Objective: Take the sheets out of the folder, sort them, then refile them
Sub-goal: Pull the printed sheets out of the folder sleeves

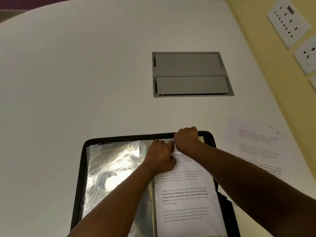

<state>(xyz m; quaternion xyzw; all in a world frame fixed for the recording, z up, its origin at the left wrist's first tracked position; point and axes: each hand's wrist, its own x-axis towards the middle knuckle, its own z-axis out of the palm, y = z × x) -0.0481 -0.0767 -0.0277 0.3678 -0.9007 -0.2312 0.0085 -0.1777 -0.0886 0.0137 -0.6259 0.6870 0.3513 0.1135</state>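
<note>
An open black folder (82, 161) lies at the near edge of the white table. Its left side shows shiny, clear plastic sleeves (112, 170). On its right side a printed sheet (186, 200) sits in a sleeve beside the ring spine (153, 194). My left hand (160, 156) is curled at the sleeve's top edge near the spine, pinching the plastic. My right hand (186, 138) grips the top edge of the sheet at the folder's far rim. A loose stack of printed sheets (258, 151) lies on the table to the right of the folder.
A grey double-flap cable hatch (189, 74) is set into the table (85, 74) beyond the folder. The yellow wall (256, 40) at the right carries white socket plates (289, 21). The table's curved far edge runs along the top left.
</note>
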